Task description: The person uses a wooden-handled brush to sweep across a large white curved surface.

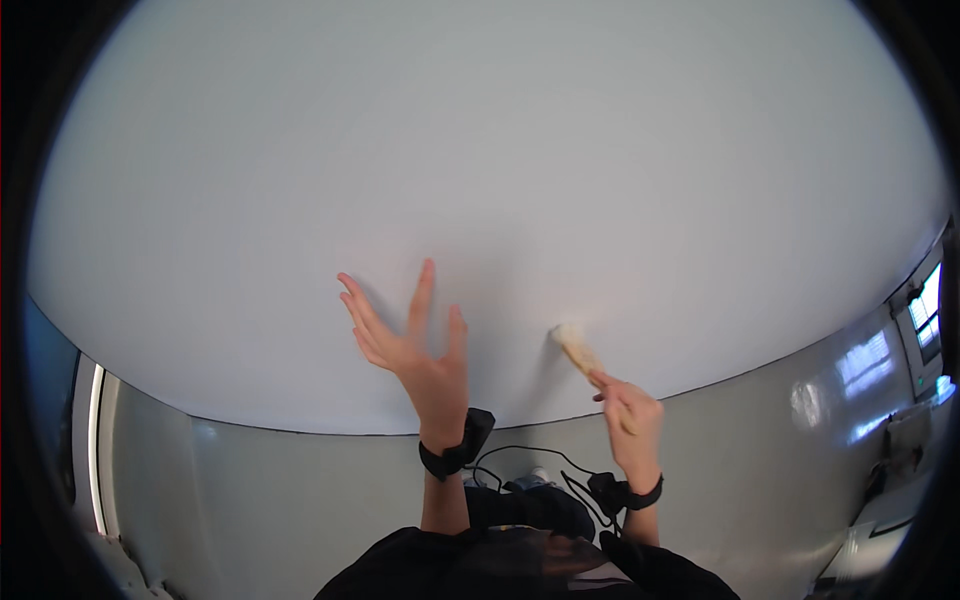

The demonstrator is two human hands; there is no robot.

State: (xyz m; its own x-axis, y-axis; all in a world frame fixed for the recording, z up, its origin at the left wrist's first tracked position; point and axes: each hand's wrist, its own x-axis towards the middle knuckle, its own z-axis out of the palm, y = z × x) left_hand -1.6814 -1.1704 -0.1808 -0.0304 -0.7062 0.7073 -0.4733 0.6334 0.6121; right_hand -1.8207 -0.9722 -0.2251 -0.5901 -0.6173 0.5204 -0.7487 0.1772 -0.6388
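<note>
A broad, plain white wall fills most of the view in front of me. My right hand is closed around the wooden handle of a paintbrush. The brush tilts up and to the left, its pale bristles at the wall; whether they press on it I cannot tell. To the left, my left hand is raised with fingers spread and holds nothing. Its fingertips are close to the white surface, and contact is unclear. Each wrist wears a black strap with a small dark device.
Below the wall's lower edge lies a shiny grey-green floor. Black cables loop between my wrists, above my shoes. A bright window and some dark and pale items stand at the far right. A pale upright frame is at the left.
</note>
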